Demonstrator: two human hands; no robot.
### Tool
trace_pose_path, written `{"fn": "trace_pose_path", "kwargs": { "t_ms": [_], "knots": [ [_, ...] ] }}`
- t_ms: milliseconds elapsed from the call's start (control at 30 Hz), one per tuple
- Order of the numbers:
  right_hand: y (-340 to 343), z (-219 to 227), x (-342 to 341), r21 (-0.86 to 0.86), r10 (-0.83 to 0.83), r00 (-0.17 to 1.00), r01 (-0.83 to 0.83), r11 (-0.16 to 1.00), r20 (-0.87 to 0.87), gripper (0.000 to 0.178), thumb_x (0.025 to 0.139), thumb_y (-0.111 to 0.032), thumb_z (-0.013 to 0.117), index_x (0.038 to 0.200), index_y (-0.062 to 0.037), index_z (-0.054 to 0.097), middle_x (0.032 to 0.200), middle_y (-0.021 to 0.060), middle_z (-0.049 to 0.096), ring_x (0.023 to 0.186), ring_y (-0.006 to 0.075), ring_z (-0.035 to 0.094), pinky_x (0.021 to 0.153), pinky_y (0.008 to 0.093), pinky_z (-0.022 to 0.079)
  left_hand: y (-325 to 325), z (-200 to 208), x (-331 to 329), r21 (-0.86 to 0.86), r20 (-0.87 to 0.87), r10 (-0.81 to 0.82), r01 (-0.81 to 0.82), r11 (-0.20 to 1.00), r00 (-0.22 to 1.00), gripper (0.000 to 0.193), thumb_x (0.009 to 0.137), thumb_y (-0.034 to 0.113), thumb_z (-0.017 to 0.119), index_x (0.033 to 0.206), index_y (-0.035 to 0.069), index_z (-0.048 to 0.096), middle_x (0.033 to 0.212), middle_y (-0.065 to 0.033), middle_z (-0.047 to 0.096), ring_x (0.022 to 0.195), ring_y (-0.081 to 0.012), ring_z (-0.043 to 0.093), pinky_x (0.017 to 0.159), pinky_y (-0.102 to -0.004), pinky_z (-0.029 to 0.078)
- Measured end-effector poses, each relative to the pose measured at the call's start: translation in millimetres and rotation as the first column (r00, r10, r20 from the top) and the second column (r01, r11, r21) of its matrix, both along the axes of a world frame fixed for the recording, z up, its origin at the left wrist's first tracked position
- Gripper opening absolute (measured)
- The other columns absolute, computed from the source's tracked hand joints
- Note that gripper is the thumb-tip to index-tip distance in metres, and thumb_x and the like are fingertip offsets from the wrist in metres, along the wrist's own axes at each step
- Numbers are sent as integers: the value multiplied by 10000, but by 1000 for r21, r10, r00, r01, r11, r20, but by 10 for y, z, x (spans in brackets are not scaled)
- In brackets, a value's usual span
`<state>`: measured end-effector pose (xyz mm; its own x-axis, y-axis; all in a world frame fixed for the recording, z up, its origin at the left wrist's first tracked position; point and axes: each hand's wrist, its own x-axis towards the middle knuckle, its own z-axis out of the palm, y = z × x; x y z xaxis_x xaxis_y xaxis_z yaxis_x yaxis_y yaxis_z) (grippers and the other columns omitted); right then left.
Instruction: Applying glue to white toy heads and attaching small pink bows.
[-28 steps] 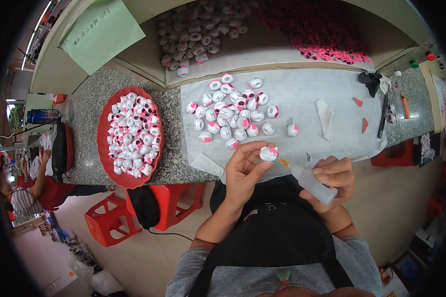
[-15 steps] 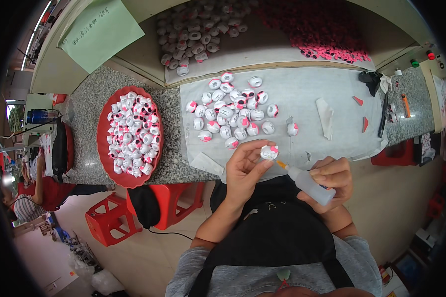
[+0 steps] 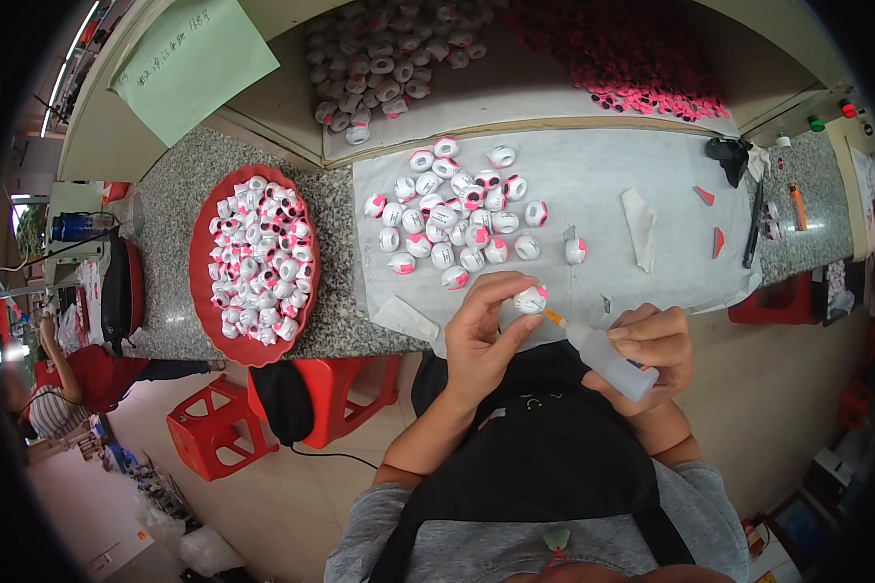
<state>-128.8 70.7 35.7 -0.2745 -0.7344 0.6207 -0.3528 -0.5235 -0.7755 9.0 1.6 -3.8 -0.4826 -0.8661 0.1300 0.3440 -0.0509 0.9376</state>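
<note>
Between the thumb and fingers of my left hand [image 3: 486, 335] is a small white plastic piece with pink patches [image 3: 530, 299], round like a little figurine head. My right hand [image 3: 651, 355] grips a translucent squeeze bottle [image 3: 610, 362], tilted so that its orange nozzle [image 3: 555, 318] comes up close to the piece; whether the two touch I cannot tell. Beyond my hands, several similar white-and-pink pieces [image 3: 440, 216] lie loosely grouped on the white paper sheet [image 3: 603, 175]. A single one [image 3: 575, 251] sits apart to their right.
A red scalloped tray [image 3: 204, 282] heaped with such pieces stands at the left. The shelf at the back holds more white pieces [image 3: 384, 78] and a pile of small pink parts [image 3: 651, 92]. Paper scraps [image 3: 639, 228] and a black pen-like tool [image 3: 753, 223] lie right. Red stools [image 3: 219, 428] stand below.
The white piece has been turned slightly in my left fingers, so its pink patch shows differently. The bottle stays almost in place, its nozzle still close by.
</note>
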Motion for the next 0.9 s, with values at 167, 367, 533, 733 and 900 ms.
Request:
{"fn": "trace_pose_path", "kwargs": {
  "t_ms": [167,367,533,733,900],
  "knots": [
    [-6,-6,14,-40,21,999,-20,999,27,450,452,-43,769,817,-35,505,776,96,488,530,132,480,459,234,391,5,23,-14,-31,7,20,-20,999,1000,315,661,-98,544,965,-31,492,975,-109,455,946,-172,434,831,-263,330],
    [34,42,-4,78,33,999,-32,996,-13,380,551,-129,734,812,-68,465,764,62,438,572,124,451,544,237,390,-13,13,-11,-70,40,43,-40,997,998,312,658,-94,544,959,-27,496,989,-116,457,946,-175,439,826,-259,334],
    [-22,7,-51,39,40,998,-42,998,56,419,503,-24,734,843,-30,489,809,106,464,624,143,477,487,227,381,-41,26,-12,-91,4,32,-31,995,999,294,665,-102,527,947,-27,491,1005,-129,456,962,-188,437,841,-277,330],
    [-398,-12,-421,238,26,944,-110,965,330,223,633,3,597,755,-46,417,796,92,455,653,140,456,568,241,394,-242,10,132,-63,9,232,-231,971,973,321,663,-113,508,963,-15,450,1005,-155,478,911,-182,480,762,-258,385],
    [-1148,-48,-925,495,-7,999,-17,869,48,209,661,17,542,833,-35,436,763,80,478,717,157,500,576,255,419,-275,80,225,52,-29,257,-255,966,966,329,662,-116,518,973,-29,455,1001,-132,479,979,-206,448,865,-293,315]
  ]
}}
